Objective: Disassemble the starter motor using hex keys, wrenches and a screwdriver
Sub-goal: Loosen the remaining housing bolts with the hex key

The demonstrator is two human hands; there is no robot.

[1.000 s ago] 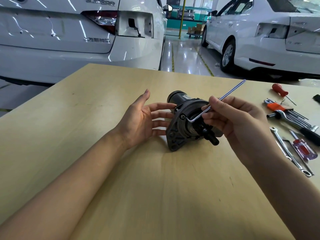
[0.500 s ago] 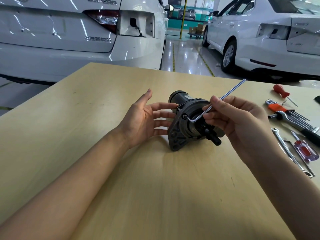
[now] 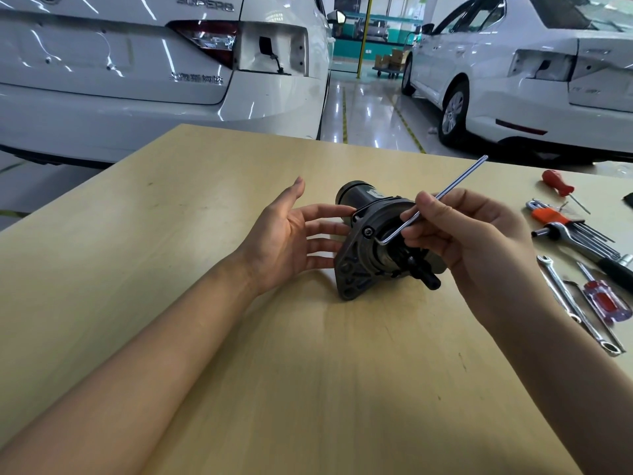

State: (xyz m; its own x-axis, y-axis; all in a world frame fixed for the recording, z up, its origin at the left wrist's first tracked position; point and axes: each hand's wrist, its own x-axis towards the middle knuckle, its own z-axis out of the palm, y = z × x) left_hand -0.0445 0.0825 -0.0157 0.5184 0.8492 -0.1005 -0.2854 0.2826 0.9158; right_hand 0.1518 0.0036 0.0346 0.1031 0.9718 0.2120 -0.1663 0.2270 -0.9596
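The dark grey starter motor (image 3: 363, 248) lies on its side in the middle of the wooden table (image 3: 205, 186), its mounting flange and black shaft facing me. My left hand (image 3: 291, 238) is open, fingers spread, with the fingertips resting against the motor's left side. My right hand (image 3: 476, 241) pinches a long silver hex key (image 3: 455, 185) near its bend. The key's short end sits just right of a bolt head (image 3: 368, 231) on the flange; whether it touches the bolt I cannot tell.
Tools lie at the table's right edge: a red-handled screwdriver (image 3: 556, 183), an orange hex key set (image 3: 561, 219), a ratchet (image 3: 582, 245), a combination wrench (image 3: 575, 303) and a red-and-clear screwdriver (image 3: 606, 299). Two white cars (image 3: 137, 73) (image 3: 534, 73) are parked beyond the table.
Both hands and the hex key have stayed almost where they were; the key's bent end has shifted very slightly beside the bolt. The motor has not moved.
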